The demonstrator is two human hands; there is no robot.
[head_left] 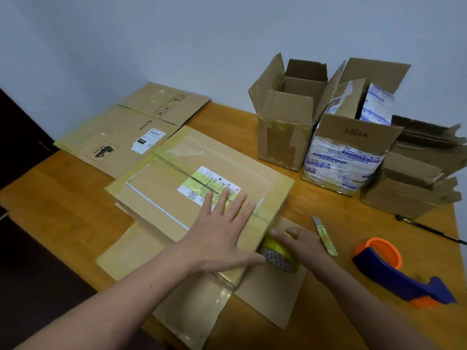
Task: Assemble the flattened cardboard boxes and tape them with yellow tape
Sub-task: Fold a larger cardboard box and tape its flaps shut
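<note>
Left hand (222, 238) flat, fingers straight, pressing my centre-frame box (161, 183); right hand (300, 242) grips yellow tape roll (278, 253) at its lower-right edge. I judge taping underway. Two flattened boxes (113, 140) upper left untouched; open boxes (280, 137) upper right assembled.

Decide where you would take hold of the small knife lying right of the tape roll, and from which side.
Pinch the knife by its yellowish handle, coming from above at the near end. It lies flat on the table with the grey blade pointing away toward the open boxes, so fingers on the near half probably stay clear of the edge.
</note>
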